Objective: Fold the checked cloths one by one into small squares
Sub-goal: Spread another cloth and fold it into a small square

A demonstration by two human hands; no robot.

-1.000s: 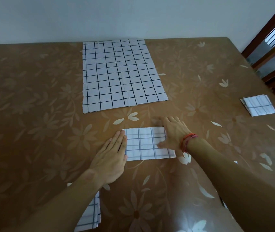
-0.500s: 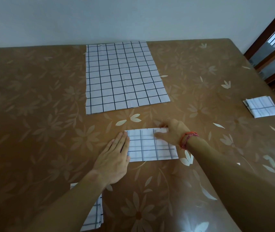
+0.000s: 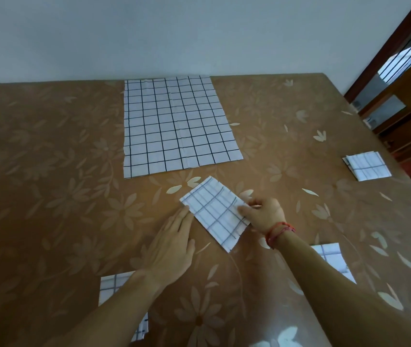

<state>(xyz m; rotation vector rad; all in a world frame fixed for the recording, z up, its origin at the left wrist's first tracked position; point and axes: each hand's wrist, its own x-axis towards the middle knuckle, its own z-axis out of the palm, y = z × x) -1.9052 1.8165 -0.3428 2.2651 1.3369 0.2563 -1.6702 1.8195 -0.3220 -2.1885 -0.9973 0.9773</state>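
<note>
The brown flower-patterned table [image 3: 49,171] carries every item. The largest of these, an unfolded cloth [image 3: 176,123], lies flat and well beyond both hands, near the wall, and has not yet been worked. Between the hands lies the part-folded cloth [image 3: 214,216], a layered rectangle turned askew on the table, its long axis running from beyond the left hand towards the right wrist. Three finished pieces are set aside: one folded square [image 3: 367,166] far out to the right of the right hand, a second square [image 3: 332,256] partly hidden under the right forearm, and a third square [image 3: 110,286] partly hidden under the left forearm. The left hand [image 3: 171,249] lies flat with fingers straight and together, holding nothing, its fingertips at the left edge of the part-folded cloth; whether they press on the fabric or rest just beside it cannot be settled from this angle. The right hand [image 3: 264,214] has thumb and fingers curled and pinches the cloth's right edge. A red wrist band [image 3: 279,231] sits on that wrist. Assessment: the step in hand is the closing fold of this cloth, which is still longer than it is wide. The next move calls for the left hand to pin one end while the right carries the pinched end across, edges matched, and then a flattening press.
</note>
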